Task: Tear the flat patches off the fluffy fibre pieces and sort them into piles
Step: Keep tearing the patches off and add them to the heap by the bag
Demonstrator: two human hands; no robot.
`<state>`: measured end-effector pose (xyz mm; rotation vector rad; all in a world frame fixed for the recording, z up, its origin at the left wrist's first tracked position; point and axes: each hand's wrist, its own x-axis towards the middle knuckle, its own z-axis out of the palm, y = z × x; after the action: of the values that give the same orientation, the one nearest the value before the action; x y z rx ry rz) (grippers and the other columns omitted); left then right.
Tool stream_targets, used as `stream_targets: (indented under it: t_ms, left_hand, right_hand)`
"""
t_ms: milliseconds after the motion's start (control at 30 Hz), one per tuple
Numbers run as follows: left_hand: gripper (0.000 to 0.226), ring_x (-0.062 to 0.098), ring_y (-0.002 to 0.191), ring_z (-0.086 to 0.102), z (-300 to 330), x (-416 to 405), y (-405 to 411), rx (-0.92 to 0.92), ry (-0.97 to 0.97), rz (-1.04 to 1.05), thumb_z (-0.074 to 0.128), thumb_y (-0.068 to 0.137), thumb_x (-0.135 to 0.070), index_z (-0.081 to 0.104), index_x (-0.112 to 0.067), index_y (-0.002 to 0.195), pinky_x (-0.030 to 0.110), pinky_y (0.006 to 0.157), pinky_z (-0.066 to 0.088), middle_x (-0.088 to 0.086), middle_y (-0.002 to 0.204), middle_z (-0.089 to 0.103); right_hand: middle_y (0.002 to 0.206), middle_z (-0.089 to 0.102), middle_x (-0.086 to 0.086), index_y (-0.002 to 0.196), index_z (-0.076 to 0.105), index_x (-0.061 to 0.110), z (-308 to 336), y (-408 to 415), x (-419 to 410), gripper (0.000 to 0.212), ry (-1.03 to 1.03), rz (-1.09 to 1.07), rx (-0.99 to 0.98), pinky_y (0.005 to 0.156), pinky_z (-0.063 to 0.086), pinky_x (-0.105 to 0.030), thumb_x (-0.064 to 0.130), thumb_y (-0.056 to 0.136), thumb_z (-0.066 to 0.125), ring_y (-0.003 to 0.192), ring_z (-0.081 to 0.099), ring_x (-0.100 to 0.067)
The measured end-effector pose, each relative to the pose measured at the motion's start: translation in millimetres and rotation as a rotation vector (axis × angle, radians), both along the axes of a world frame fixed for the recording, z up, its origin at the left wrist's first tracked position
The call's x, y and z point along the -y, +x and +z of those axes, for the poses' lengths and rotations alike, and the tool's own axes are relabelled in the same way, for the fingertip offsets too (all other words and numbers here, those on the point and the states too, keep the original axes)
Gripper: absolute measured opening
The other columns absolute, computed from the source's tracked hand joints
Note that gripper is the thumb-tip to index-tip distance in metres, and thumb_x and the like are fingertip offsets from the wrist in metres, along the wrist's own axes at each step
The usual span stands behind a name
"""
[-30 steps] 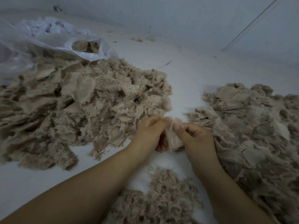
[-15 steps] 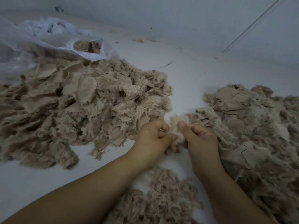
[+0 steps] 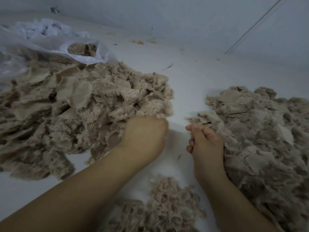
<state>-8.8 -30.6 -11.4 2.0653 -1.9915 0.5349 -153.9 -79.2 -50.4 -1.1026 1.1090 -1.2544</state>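
A big heap of beige fluffy fibre pieces with flat patches (image 3: 80, 104) fills the left. My left hand (image 3: 145, 136) is blurred at that heap's near edge, knuckles toward me, its fingers hidden under the fibre. My right hand (image 3: 204, 141) sits beside the right pile of fibre and flat patches (image 3: 254, 124), fingers curled in, thumb on top, and no piece shows in it. A smaller pile of fluffy fibre (image 3: 167, 206) lies between my forearms, close to me.
A clear plastic bag (image 3: 50, 41) holding more fibre lies at the back left, partly over the big heap. The white surface (image 3: 189, 81) runs between the piles to a wall behind. Small scraps (image 3: 140, 42) lie near the wall.
Both hands were pinching one piece together in the middle. They have parted: my left hand swung left into the big heap, my right stayed by the right pile, and the piece is out of sight.
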Motion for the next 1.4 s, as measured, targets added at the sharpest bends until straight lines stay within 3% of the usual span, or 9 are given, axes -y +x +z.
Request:
stream_targets:
  t_ms: [133, 300, 467, 600, 733, 867, 967, 1167, 1400]
  left_hand:
    - [0.029, 0.029, 0.075, 0.064, -2, 38, -30, -0.207, 0.045, -0.33, 0.068, 0.08, -0.015, 0.061, -0.018, 0.107, 0.027, 0.045, 0.033, 0.005, 0.098, 0.06]
    - [0.066, 0.024, 0.122, 0.052, -16, 85, -49, -0.517, 0.282, -0.482, 0.055, 0.09, -0.02, 0.029, -0.032, 0.15, 0.035, 0.091, 0.047, -0.002, 0.15, 0.039]
    - [0.015, 0.021, 0.09, 0.06, -29, 93, -56, -0.536, 0.318, -0.422, 0.054, 0.089, -0.024, 0.066, -0.022, 0.097, 0.04, 0.079, 0.052, 0.0, 0.105, 0.062]
    - [0.006, 0.022, 0.077, 0.053, -41, 62, -45, -0.593, 0.193, -0.521, 0.059, 0.082, -0.008, 0.059, -0.014, 0.08, 0.041, 0.067, 0.047, 0.003, 0.089, 0.052]
    - [0.011, 0.023, 0.075, 0.049, -44, 36, -25, -0.661, 0.155, -0.515, 0.053, 0.079, 0.008, 0.059, -0.001, 0.08, 0.042, 0.065, 0.041, 0.007, 0.085, 0.049]
    - [0.016, 0.019, 0.071, 0.043, -44, 17, -21, -0.712, 0.073, -0.393, 0.056, 0.084, 0.004, 0.048, -0.008, 0.077, 0.038, 0.063, 0.035, 0.0, 0.081, 0.041]
    - [0.015, 0.014, 0.066, 0.041, -46, 8, -23, -0.727, 0.044, -0.373, 0.062, 0.088, -0.009, 0.051, -0.007, 0.078, 0.033, 0.059, 0.033, -0.002, 0.074, 0.045]
    - [0.031, 0.024, 0.083, 0.06, -36, 21, -21, -0.742, 0.141, -0.136, 0.059, 0.093, -0.03, 0.053, -0.012, 0.118, 0.038, 0.07, 0.049, 0.0, 0.084, 0.06]
    - [0.032, 0.021, 0.069, 0.052, -35, 37, -29, -0.676, 0.218, 0.01, 0.061, 0.088, -0.04, 0.041, -0.026, 0.067, 0.029, 0.051, 0.031, -0.007, 0.069, 0.05]
  right_hand:
    - [0.048, 0.039, 0.008, 0.063, 0.06, 0.022, 2, 2, -1, 0.042, -0.045, -0.013, 0.065, 0.042, 0.03, -0.022, 0.017, 0.104, 0.05, 0.044, 0.032, -0.006]
    - [0.071, 0.061, -0.001, 0.067, 0.065, 0.026, 3, -1, 2, 0.041, -0.011, -0.108, 0.087, 0.06, 0.043, -0.031, 0.019, 0.104, 0.049, 0.068, 0.053, -0.014]
    - [0.103, 0.067, -0.005, 0.125, 0.058, 0.02, 3, -5, 8, 0.023, 0.047, -0.16, 0.097, 0.079, 0.053, -0.032, 0.018, 0.105, 0.047, 0.088, 0.065, -0.012]
    - [0.103, 0.068, -0.009, 0.145, 0.047, 0.018, 3, -4, 9, 0.039, 0.074, -0.13, 0.043, 0.051, 0.047, -0.019, 0.021, 0.105, 0.047, 0.06, 0.057, -0.005]
    - [0.098, 0.069, -0.02, 0.146, 0.044, 0.008, 1, 2, 7, 0.041, 0.113, -0.068, 0.018, 0.055, 0.056, -0.022, 0.018, 0.106, 0.046, 0.062, 0.068, -0.011]
    - [0.133, 0.06, -0.015, 0.148, 0.04, 0.004, -1, 3, 5, 0.045, 0.102, -0.038, -0.044, 0.1, 0.054, -0.039, 0.015, 0.105, 0.046, 0.114, 0.064, -0.02]
    - [0.141, 0.055, -0.009, 0.147, 0.043, 0.004, -2, 2, 5, 0.044, 0.047, -0.049, -0.122, 0.111, 0.044, -0.045, 0.017, 0.105, 0.047, 0.128, 0.054, -0.019]
    - [0.122, 0.065, -0.006, 0.131, 0.059, 0.012, -1, 3, 2, 0.031, -0.002, -0.077, -0.221, 0.103, 0.049, -0.048, 0.02, 0.104, 0.048, 0.113, 0.062, -0.019]
    - [0.137, 0.06, -0.007, 0.139, 0.054, 0.008, -8, 1, 6, 0.037, -0.011, -0.03, -0.273, 0.075, 0.042, -0.003, 0.012, 0.102, 0.052, 0.113, 0.059, -0.008]
